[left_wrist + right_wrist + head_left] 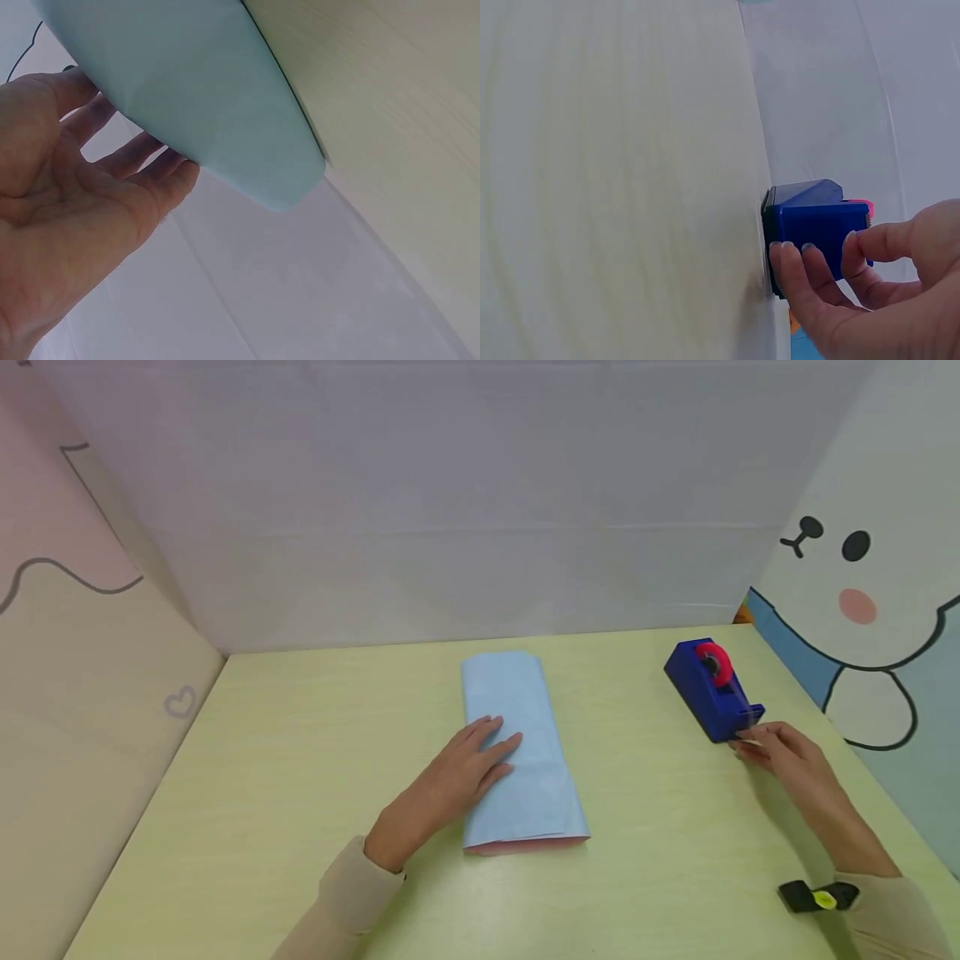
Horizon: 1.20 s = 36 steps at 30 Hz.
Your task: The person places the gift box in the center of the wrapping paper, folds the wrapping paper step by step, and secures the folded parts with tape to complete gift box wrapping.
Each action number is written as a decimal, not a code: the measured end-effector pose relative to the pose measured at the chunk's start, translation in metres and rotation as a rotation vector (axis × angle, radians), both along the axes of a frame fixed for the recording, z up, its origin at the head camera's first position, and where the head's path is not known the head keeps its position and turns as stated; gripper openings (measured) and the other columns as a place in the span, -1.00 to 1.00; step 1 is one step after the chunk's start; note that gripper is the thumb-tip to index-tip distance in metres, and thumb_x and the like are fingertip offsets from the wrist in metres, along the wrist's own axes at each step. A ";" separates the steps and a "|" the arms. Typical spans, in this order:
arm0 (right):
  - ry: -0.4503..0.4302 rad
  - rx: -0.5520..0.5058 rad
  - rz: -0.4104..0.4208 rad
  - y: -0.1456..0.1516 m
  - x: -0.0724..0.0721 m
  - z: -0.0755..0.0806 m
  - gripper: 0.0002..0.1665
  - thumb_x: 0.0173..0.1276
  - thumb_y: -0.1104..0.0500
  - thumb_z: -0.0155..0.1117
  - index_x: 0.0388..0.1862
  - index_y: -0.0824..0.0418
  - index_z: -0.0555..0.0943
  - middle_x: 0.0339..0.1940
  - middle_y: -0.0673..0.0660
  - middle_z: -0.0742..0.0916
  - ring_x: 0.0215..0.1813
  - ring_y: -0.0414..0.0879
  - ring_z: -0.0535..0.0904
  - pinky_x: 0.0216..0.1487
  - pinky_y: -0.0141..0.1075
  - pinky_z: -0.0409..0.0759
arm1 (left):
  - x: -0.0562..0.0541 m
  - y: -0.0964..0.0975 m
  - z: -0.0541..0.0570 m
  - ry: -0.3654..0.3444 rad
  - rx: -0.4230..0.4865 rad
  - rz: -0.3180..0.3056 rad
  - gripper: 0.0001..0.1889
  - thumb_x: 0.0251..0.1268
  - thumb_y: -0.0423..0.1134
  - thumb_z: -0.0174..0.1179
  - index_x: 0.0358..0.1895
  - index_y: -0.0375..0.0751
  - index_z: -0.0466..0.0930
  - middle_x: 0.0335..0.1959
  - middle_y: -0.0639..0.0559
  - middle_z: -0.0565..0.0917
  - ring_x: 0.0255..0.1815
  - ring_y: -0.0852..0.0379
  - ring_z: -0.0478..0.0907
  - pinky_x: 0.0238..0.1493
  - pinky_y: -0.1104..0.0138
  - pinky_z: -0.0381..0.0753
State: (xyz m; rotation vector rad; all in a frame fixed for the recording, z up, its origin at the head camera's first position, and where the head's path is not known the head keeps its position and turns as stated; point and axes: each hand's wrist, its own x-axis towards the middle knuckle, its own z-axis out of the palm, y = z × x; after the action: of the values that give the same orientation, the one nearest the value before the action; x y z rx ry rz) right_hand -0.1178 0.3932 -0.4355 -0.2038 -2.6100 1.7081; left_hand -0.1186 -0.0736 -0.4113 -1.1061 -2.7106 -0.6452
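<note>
A folded sheet of light blue paper lies lengthwise on the table, its lower end showing a pinkish inside. My left hand rests on its left part with the fingers spread; in the left wrist view the fingertips touch the paper's edge. Over to the right stands a blue tape dispenser carrying a pink-cored roll of clear tape. At its cutter end, my right hand pinches the tape's end between thumb and forefinger. The other fingers lie before the dispenser's front; the tape itself is hardly visible there.
The pale yellow table meets a whitish sheet along its back edge. Cartoon-printed panels stand along both sides. A black strap with a yellow spot is at the right wrist.
</note>
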 end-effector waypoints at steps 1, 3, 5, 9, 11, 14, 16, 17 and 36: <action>-0.006 -0.038 -0.009 0.000 -0.001 0.000 -0.53 0.70 0.00 -0.07 0.07 0.46 0.42 -0.16 -0.27 0.64 -0.13 -0.51 0.66 -0.08 -0.62 0.59 | 0.000 0.000 0.000 0.004 0.001 0.000 -0.56 0.52 -0.21 0.22 0.37 -0.25 0.55 0.37 -0.39 0.46 0.45 -0.34 0.35 0.47 -0.04 0.32; -0.013 -0.140 -0.026 0.000 -0.002 -0.001 -0.57 0.68 0.02 0.00 0.02 0.43 0.46 -0.17 -0.23 0.65 -0.15 -0.45 0.69 -0.09 -0.58 0.62 | 0.000 0.000 0.000 0.006 0.006 0.000 -0.56 0.52 -0.22 0.22 0.37 -0.26 0.55 0.37 -0.39 0.46 0.45 -0.34 0.35 0.47 -0.04 0.32; -0.025 -0.234 -0.044 0.000 -0.003 -0.001 -0.62 0.66 0.03 0.06 -0.04 0.39 0.51 -0.18 -0.20 0.67 -0.17 -0.41 0.71 -0.11 -0.57 0.63 | 0.001 0.000 0.000 0.003 0.010 0.000 -0.56 0.51 -0.22 0.22 0.37 -0.26 0.55 0.38 -0.39 0.46 0.46 -0.33 0.34 0.47 -0.04 0.32; -0.042 -0.348 -0.061 0.001 -0.004 -0.002 -0.71 0.65 0.07 0.08 -0.15 0.27 0.59 -0.23 -0.19 0.70 -0.20 -0.39 0.73 -0.13 -0.57 0.63 | 0.001 0.000 0.000 -0.003 0.015 -0.001 -0.55 0.51 -0.22 0.23 0.37 -0.27 0.55 0.38 -0.39 0.45 0.47 -0.33 0.33 0.47 -0.04 0.31; -0.045 -0.409 -0.063 0.002 -0.004 -0.003 -0.72 0.65 0.10 0.08 -0.20 0.22 0.64 -0.25 -0.16 0.71 -0.20 -0.37 0.73 -0.12 -0.56 0.64 | 0.002 0.001 0.000 -0.002 0.015 0.000 -0.55 0.51 -0.21 0.23 0.37 -0.27 0.55 0.38 -0.39 0.45 0.47 -0.33 0.33 0.47 -0.04 0.31; -0.040 -0.491 -0.061 0.002 -0.005 -0.003 -0.70 0.65 0.16 0.07 -0.26 0.17 0.69 -0.24 -0.12 0.71 -0.19 -0.34 0.74 -0.11 -0.53 0.65 | 0.002 0.001 -0.001 0.012 0.014 0.000 -0.55 0.50 -0.22 0.24 0.37 -0.27 0.55 0.38 -0.39 0.46 0.46 -0.33 0.34 0.47 -0.04 0.32; -0.035 -0.525 -0.057 0.002 -0.005 -0.003 -0.69 0.65 0.18 0.07 -0.27 0.18 0.70 -0.22 -0.12 0.70 -0.18 -0.33 0.74 -0.09 -0.51 0.66 | 0.002 0.001 -0.001 0.022 0.013 0.000 -0.55 0.50 -0.22 0.24 0.36 -0.27 0.56 0.37 -0.39 0.47 0.45 -0.33 0.35 0.46 -0.04 0.33; -0.031 -0.531 -0.055 0.002 -0.006 -0.003 -0.69 0.64 0.20 0.06 -0.27 0.19 0.70 -0.22 -0.12 0.70 -0.17 -0.32 0.74 -0.09 -0.51 0.66 | 0.001 0.000 -0.001 0.026 0.012 0.001 -0.55 0.50 -0.22 0.24 0.36 -0.26 0.56 0.37 -0.38 0.47 0.45 -0.32 0.36 0.46 -0.04 0.33; -0.050 -0.355 -0.286 -0.004 -0.007 0.007 -0.71 0.57 -0.02 0.21 -0.08 0.19 0.61 -0.31 -0.21 0.73 -0.28 -0.36 0.76 -0.20 -0.63 0.60 | 0.001 -0.001 -0.002 0.038 0.027 -0.002 -0.55 0.49 -0.22 0.25 0.36 -0.26 0.57 0.36 -0.37 0.48 0.45 -0.33 0.36 0.46 -0.04 0.34</action>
State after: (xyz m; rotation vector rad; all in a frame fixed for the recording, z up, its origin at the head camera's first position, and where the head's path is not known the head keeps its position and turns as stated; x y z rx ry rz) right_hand -0.1243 0.3889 -0.4288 -0.5983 -2.1518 2.0564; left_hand -0.1172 -0.0744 -0.4138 -1.1034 -2.6613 -0.6531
